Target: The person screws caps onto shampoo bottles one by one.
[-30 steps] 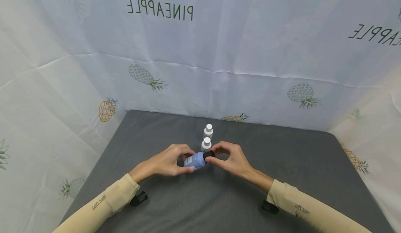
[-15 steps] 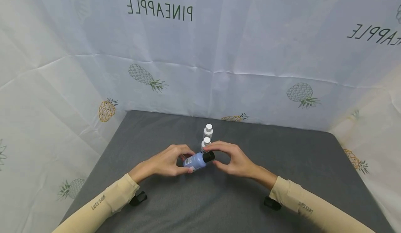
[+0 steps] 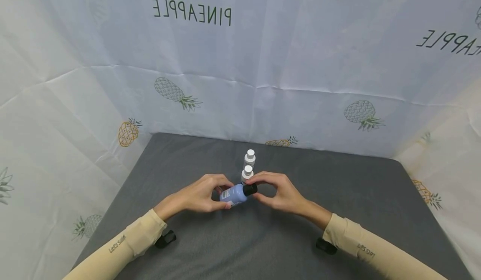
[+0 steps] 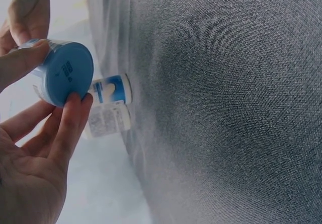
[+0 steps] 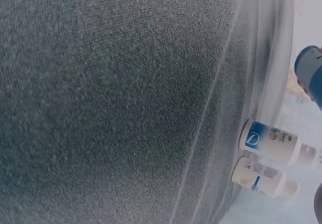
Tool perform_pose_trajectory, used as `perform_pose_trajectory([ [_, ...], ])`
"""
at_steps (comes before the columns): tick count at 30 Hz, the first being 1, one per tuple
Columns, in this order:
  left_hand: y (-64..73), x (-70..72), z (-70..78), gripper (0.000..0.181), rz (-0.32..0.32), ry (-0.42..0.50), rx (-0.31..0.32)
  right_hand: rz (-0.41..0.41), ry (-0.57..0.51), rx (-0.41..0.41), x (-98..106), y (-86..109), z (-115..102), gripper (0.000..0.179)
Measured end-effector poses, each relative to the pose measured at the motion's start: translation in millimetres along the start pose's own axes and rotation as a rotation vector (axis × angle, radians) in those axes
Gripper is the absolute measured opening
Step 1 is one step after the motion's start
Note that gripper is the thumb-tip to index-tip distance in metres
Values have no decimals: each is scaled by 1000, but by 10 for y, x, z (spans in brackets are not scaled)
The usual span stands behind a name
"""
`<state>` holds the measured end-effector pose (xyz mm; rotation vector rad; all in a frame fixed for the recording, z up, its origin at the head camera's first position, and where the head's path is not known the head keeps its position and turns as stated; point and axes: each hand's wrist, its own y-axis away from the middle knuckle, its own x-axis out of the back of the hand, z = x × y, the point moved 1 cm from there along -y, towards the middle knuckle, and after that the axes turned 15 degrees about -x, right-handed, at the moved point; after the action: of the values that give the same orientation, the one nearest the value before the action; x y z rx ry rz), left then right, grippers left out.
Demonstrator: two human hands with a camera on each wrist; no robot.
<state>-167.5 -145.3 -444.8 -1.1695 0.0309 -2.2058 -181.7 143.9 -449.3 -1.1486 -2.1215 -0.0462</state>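
Observation:
My left hand (image 3: 206,193) grips a light-blue bottle (image 3: 233,194) by its lower body, thumb on the near side and fingers behind. The bottle is tilted, its black cap (image 3: 249,189) pointing right. In the left wrist view the round base of the blue bottle (image 4: 69,74) faces the camera, with small print on it. My right hand (image 3: 279,191) pinches the cap, forefinger along its top and thumb at its lower right. Just behind stand two white-capped bottles: a nearer white bottle (image 3: 247,174) and a farther white bottle (image 3: 249,159).
A dark grey cloth (image 3: 319,188) covers the table. White curtains (image 3: 300,62) with pineapple prints hang along its back and sides. In the right wrist view the white bottles stand side by side, one white bottle (image 5: 271,142) with a blue label patch.
My right fingers opened away from the black cap half a second ago and have now closed on it again. My left hand and the blue bottle have hardly moved.

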Motion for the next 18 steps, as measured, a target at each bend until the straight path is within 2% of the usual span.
perform_pose_trajectory([
  [7, -7, 16, 13, 40, -8, -2, 5, 31, -27, -42, -34, 12, -3, 38],
  [18, -17, -1, 7, 39, -8, -14, 3, 106, 0, -157, -66, 29, -4, 26],
])
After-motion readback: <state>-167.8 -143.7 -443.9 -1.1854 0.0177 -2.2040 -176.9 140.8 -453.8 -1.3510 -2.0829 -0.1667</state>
